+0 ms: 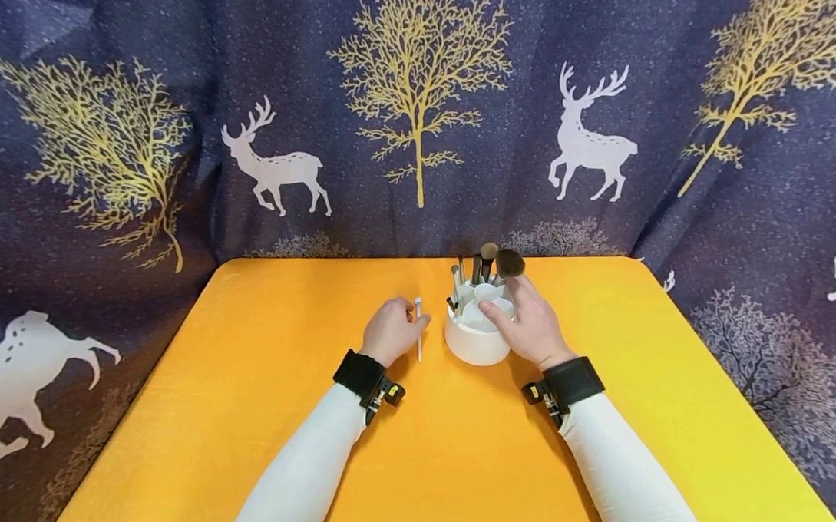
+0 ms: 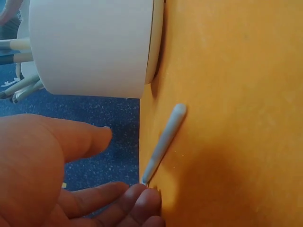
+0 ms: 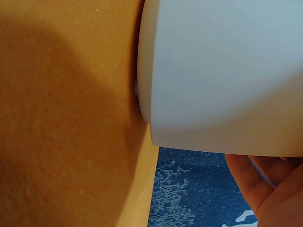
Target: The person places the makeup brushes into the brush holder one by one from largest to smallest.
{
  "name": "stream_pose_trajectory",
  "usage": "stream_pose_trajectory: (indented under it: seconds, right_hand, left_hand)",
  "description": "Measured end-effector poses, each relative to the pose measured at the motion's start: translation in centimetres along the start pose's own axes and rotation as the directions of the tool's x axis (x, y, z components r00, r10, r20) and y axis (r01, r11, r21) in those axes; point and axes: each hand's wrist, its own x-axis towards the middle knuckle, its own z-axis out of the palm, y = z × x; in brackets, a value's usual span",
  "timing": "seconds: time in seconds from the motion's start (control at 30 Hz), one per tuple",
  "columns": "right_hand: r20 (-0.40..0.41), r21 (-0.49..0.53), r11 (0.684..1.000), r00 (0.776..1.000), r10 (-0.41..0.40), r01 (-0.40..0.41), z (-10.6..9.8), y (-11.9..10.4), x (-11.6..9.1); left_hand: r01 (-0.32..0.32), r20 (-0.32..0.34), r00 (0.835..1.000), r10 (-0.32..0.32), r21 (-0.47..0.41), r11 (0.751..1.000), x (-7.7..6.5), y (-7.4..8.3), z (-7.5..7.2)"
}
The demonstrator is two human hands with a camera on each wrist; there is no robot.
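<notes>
A slim makeup brush [image 1: 419, 341] with a pale handle lies on the orange table. My left hand [image 1: 395, 329] is beside it, its fingertips right at the far end of the brush and the thumb spread away from them. In the left wrist view the bare brush handle [image 2: 165, 139] points away from those fingertips. To the right stands a round white brush holder [image 1: 478, 346] with several makeup brushes upright in it. My right hand [image 1: 531, 324] holds the holder by its right side, thumb over the top and fingers [image 3: 251, 182] against the outer wall.
Dark-tipped brushes, among them a large fluffy one [image 1: 510, 263], rise above the holder's back rim. The orange table [image 1: 275, 335] ends at a dark blue curtain [image 1: 458, 221] with deer and trees. Each wrist carries a black strap with a small camera.
</notes>
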Motion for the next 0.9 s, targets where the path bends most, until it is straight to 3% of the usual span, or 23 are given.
stream_pose_trajectory:
  seconds: [0.23,0.47,0.9]
  right_hand:
    - [-0.004,0.002,1.000,1.000,0.000,0.000,0.01,-0.05,0.00]
    - [-0.003,0.004,1.000,1.000,0.000,0.000,-0.16,-0.20,0.01]
    - [-0.010,0.005,1.000,1.000,-0.015,0.015,-0.01,-0.05,-0.02]
  left_hand:
    - [0.024,0.037,0.999,-0.027,0.063,0.998,-0.13,0.18,0.23]
    - [-0.003,0.032,0.999,-0.002,0.153,0.988,-0.16,0.25,0.72]
    - [0.002,0.039,0.999,-0.009,0.200,0.980,-0.39,0.32,0.94]
